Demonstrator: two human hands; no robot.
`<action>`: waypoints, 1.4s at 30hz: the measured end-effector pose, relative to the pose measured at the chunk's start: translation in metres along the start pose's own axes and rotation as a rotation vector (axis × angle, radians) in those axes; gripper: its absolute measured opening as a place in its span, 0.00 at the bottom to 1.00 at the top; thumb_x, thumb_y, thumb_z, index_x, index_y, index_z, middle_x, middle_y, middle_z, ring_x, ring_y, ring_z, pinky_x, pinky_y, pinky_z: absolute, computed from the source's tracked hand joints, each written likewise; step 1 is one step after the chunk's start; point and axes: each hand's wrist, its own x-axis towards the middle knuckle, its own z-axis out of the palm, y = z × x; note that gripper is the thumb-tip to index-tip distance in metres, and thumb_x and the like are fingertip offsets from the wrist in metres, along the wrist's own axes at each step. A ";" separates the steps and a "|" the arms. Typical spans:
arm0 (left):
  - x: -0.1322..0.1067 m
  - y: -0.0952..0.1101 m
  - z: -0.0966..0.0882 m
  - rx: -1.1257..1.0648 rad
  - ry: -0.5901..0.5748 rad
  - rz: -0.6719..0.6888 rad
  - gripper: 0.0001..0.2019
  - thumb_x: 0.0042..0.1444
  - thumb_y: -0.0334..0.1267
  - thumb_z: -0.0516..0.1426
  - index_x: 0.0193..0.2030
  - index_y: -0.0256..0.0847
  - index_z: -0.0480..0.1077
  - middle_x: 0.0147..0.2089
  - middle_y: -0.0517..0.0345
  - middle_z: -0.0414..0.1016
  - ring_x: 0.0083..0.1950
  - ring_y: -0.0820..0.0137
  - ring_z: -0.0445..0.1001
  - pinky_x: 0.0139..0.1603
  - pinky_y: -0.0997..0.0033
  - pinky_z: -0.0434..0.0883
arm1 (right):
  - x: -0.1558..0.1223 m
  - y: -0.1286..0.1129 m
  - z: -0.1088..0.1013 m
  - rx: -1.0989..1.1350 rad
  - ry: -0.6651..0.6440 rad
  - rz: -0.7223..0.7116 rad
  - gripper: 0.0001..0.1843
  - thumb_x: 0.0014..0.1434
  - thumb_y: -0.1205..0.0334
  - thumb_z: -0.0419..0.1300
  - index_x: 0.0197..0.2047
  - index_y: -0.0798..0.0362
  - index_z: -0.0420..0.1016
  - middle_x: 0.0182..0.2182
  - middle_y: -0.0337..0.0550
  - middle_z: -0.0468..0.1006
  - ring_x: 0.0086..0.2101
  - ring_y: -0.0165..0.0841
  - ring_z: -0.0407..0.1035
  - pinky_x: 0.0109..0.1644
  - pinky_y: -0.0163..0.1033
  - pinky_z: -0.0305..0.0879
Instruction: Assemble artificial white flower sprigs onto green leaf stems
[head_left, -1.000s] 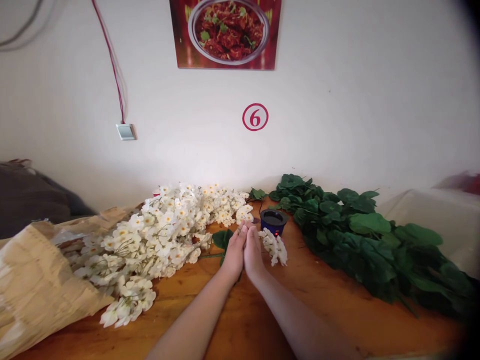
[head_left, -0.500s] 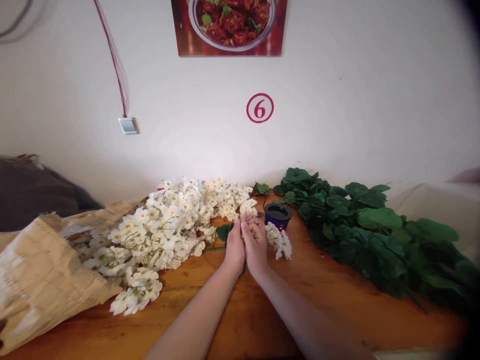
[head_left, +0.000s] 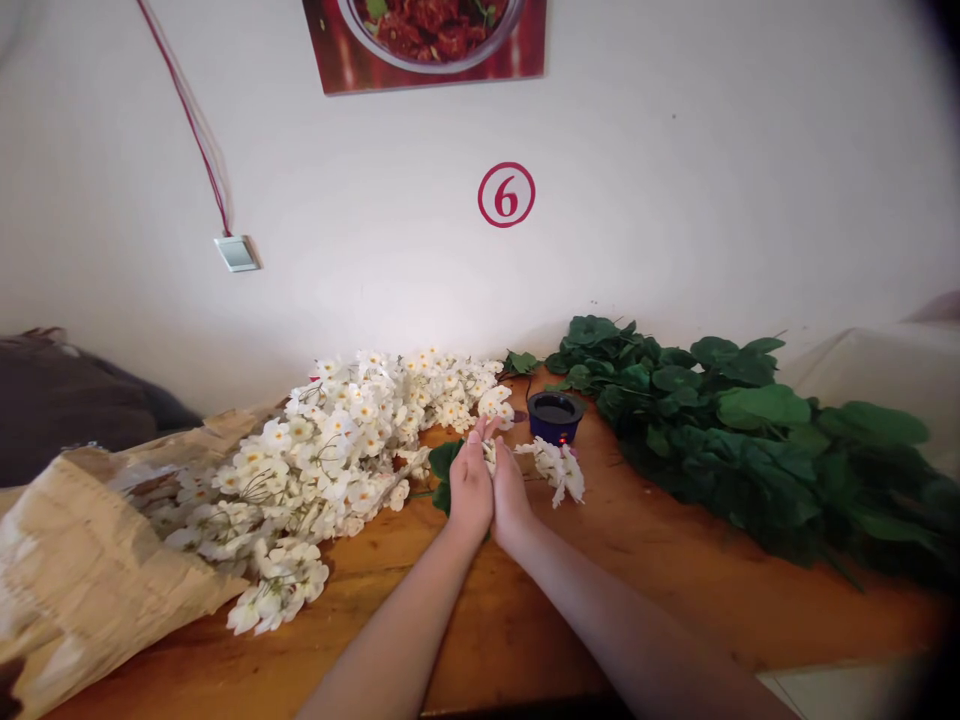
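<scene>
Grip: left hand (head_left: 471, 490) and right hand (head_left: 511, 500) pressed together, cupped around petals (head_left: 490, 457).
Petals: between the hands, a sliver visible now, hidden half a second ago.
Sprig (head_left: 558, 466): just beside the right hand, near the pot (head_left: 555, 425).
Leaf (head_left: 442, 462): against the left hand.
Desk (head_left: 585, 580): blossoms (head_left: 330, 450) left, foliage (head_left: 727, 460) right.
</scene>
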 end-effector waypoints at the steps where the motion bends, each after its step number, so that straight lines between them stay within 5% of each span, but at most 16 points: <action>1: 0.000 0.000 0.000 -0.006 -0.006 -0.014 0.22 0.66 0.46 0.45 0.57 0.38 0.71 0.58 0.49 0.74 0.65 0.62 0.66 0.70 0.59 0.55 | 0.000 0.000 0.000 0.019 0.008 0.035 0.21 0.59 0.46 0.53 0.49 0.49 0.74 0.48 0.47 0.78 0.52 0.43 0.70 0.58 0.50 0.61; 5: 0.000 0.004 0.003 -0.025 -0.031 -0.073 0.20 0.65 0.44 0.46 0.52 0.37 0.74 0.54 0.48 0.77 0.60 0.61 0.71 0.66 0.55 0.60 | -0.002 -0.006 0.002 0.076 0.095 0.130 0.17 0.57 0.48 0.56 0.45 0.48 0.74 0.44 0.44 0.79 0.49 0.42 0.71 0.54 0.48 0.65; 10: 0.003 0.006 -0.001 -0.006 0.015 -0.137 0.23 0.67 0.45 0.42 0.52 0.38 0.74 0.52 0.48 0.78 0.59 0.62 0.72 0.65 0.57 0.62 | -0.008 -0.016 0.005 0.135 0.046 0.120 0.18 0.57 0.45 0.56 0.44 0.48 0.70 0.40 0.41 0.79 0.47 0.40 0.72 0.47 0.43 0.68; 17: 0.007 0.002 -0.007 0.117 0.073 -0.031 0.22 0.67 0.46 0.43 0.50 0.39 0.74 0.53 0.48 0.77 0.57 0.63 0.73 0.65 0.59 0.62 | -0.015 -0.024 0.007 0.009 -0.025 -0.008 0.16 0.53 0.51 0.61 0.43 0.47 0.67 0.42 0.39 0.77 0.47 0.36 0.70 0.50 0.39 0.65; 24: 0.007 -0.004 -0.012 0.158 0.052 0.036 0.22 0.66 0.49 0.47 0.56 0.40 0.72 0.58 0.48 0.73 0.61 0.62 0.69 0.65 0.60 0.62 | 0.004 -0.030 -0.007 -0.272 -0.068 -0.161 0.16 0.49 0.61 0.57 0.42 0.51 0.75 0.43 0.44 0.79 0.42 0.38 0.72 0.46 0.42 0.66; 30: 0.010 -0.011 -0.016 0.248 0.008 0.111 0.23 0.66 0.50 0.47 0.61 0.42 0.68 0.61 0.48 0.71 0.63 0.61 0.68 0.66 0.57 0.61 | 0.014 -0.037 -0.015 -0.496 -0.150 -0.289 0.13 0.51 0.56 0.61 0.39 0.50 0.78 0.43 0.44 0.79 0.44 0.41 0.72 0.49 0.44 0.66; 34: 0.009 -0.010 -0.016 0.283 -0.009 0.142 0.23 0.66 0.49 0.47 0.62 0.42 0.67 0.61 0.48 0.70 0.64 0.61 0.66 0.67 0.56 0.59 | 0.014 -0.043 -0.015 -0.493 -0.158 -0.204 0.12 0.51 0.56 0.60 0.38 0.49 0.78 0.34 0.41 0.79 0.34 0.38 0.72 0.41 0.42 0.66; 42: 0.008 -0.010 -0.015 0.212 -0.049 0.201 0.23 0.66 0.47 0.47 0.64 0.43 0.64 0.65 0.49 0.67 0.66 0.61 0.64 0.68 0.55 0.57 | 0.017 -0.046 -0.013 -0.099 -0.188 -0.010 0.06 0.47 0.58 0.62 0.24 0.51 0.75 0.26 0.37 0.77 0.35 0.36 0.69 0.43 0.39 0.61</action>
